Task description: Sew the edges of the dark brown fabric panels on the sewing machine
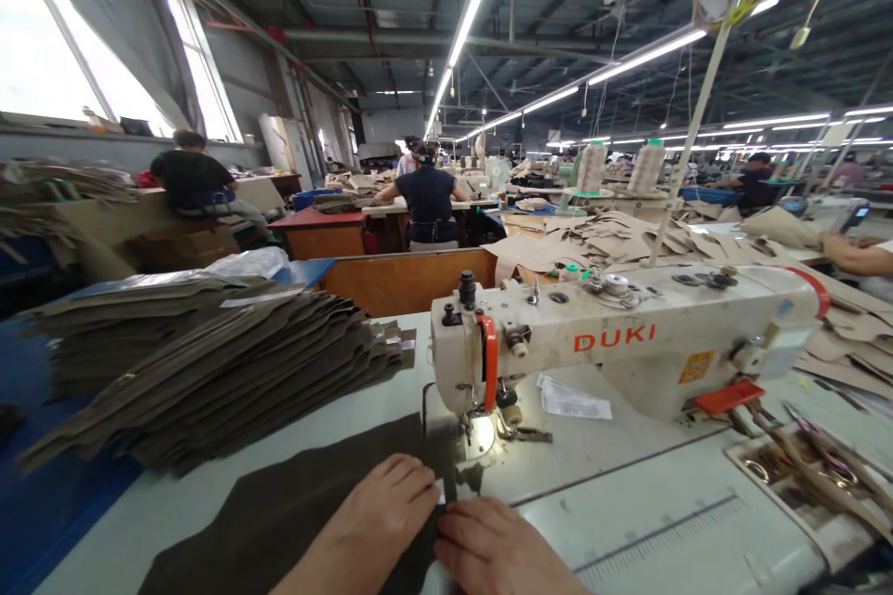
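Observation:
A dark olive fabric panel (279, 493) lies flat on the table of a white sewing machine (530, 344), its right edge close to the needle area. My left hand (391, 507) rests on the panel, fingers bent and pressed together at that edge. A small white label (440, 491) shows at its fingertips. Just right of it, my right hand (495, 544) is closed on the fabric edge, where a narrow olive strip (450, 469) runs toward the presser foot. Its fingertips are partly hidden.
A tall stack of olive fabric pieces (230, 372) stands at the left. White printed labels (573, 397) lie under the machine arm. A tray (788, 502) with scissors and straps is set in the table at right. Beige pieces (614, 242) are heaped behind; several people sit farther off.

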A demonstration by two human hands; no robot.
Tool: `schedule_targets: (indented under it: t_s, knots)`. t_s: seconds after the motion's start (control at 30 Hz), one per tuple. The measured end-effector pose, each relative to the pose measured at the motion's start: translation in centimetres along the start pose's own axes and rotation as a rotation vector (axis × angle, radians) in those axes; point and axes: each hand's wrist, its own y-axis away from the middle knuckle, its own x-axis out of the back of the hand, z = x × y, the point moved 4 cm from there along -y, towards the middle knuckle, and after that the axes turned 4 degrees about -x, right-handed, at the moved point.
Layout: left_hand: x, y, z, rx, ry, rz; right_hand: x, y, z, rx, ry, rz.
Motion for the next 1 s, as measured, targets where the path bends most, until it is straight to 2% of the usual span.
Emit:
schedule_targets:
  t_s: [0.27, 0.5, 0.7, 0.83, 1.0]
  knots:
    - [-0.9, 0.6, 0.0, 0.031, -0.083, 0.072, -0.3, 0.3, 0.0, 0.005, 0.009, 0.024]
    - [-1.8, -0.6, 0.2, 0.08, -0.058, 0.005, 0.2, 0.1, -0.1, 0.012, 0.046, 0.066]
    - [-1.8, -0.2, 0.4, 0.069, -0.067, 0.014, 0.4, 0.2, -0.1, 0.011, 0.057, 0.143]
    - [-2.0, 0.1, 0.4, 0.035, -0.113, 0.041, 0.2, 0.3, -0.1, 0.011, 0.041, 0.117]
    - [-1.9, -0.1, 0.5, 0.027, -0.142, 0.003, -0.1, 0.3, -0.1, -0.001, 0.037, 0.053]
